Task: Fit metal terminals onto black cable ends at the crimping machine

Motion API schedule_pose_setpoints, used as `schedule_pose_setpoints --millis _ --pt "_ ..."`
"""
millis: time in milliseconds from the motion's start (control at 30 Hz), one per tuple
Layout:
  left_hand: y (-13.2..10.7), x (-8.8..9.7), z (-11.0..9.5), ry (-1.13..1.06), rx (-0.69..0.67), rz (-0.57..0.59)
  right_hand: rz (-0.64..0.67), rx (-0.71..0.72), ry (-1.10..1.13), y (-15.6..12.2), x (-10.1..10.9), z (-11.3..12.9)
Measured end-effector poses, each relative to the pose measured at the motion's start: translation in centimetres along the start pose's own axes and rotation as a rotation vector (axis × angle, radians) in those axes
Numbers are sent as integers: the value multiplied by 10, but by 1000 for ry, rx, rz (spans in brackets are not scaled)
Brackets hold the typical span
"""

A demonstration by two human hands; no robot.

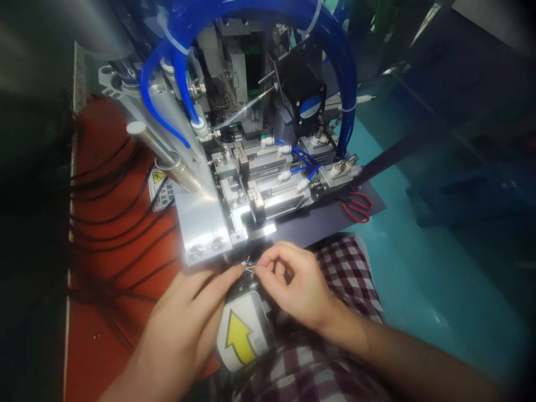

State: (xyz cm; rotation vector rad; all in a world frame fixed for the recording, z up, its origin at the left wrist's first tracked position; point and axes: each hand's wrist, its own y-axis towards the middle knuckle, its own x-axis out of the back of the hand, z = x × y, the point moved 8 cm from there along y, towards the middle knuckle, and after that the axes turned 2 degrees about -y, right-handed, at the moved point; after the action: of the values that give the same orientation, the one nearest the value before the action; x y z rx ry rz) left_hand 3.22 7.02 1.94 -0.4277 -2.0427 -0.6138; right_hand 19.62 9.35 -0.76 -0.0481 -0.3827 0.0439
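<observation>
Several thin coloured wires (250,267), yellow, white and dark among them, stretch between my fingertips just in front of a metal machine (268,184). My right hand (297,279) pinches their right end between thumb and forefinger. On the other side, my left hand (188,307) is closed with its fingertips at the wires' left end; its thumb and whatever lies under the palm are hidden. Below the wires sits a small dark fixture (242,288), and under that a white plate with a yellow arrow (243,338).
Black cables (121,223) lie across a red mat (96,346) at left. Blue air hoses (268,8) arch above the machine. Red-handled pliers (358,206) rest on the dark base plate at right. A metal post (167,159) rises left of the fixture. Checked cloth (293,368) covers my lap.
</observation>
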Motion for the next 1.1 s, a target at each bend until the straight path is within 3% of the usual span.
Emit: schedule_pose_setpoints --millis 233,433,600,767,1100 --pt "-2 -3 2 14 -14 43 23 65 -6 0 -3 5" --pt "-1 -1 1 -28 -11 -53 63 209 -29 -1 -5 15" --pt "-1 -3 0 -23 -2 -40 12 29 17 1 2 -4" --pt "1 -2 0 -16 11 -42 71 -109 119 4 -5 -10" --pt "0 -2 -1 -51 6 -49 71 41 35 6 -7 2"
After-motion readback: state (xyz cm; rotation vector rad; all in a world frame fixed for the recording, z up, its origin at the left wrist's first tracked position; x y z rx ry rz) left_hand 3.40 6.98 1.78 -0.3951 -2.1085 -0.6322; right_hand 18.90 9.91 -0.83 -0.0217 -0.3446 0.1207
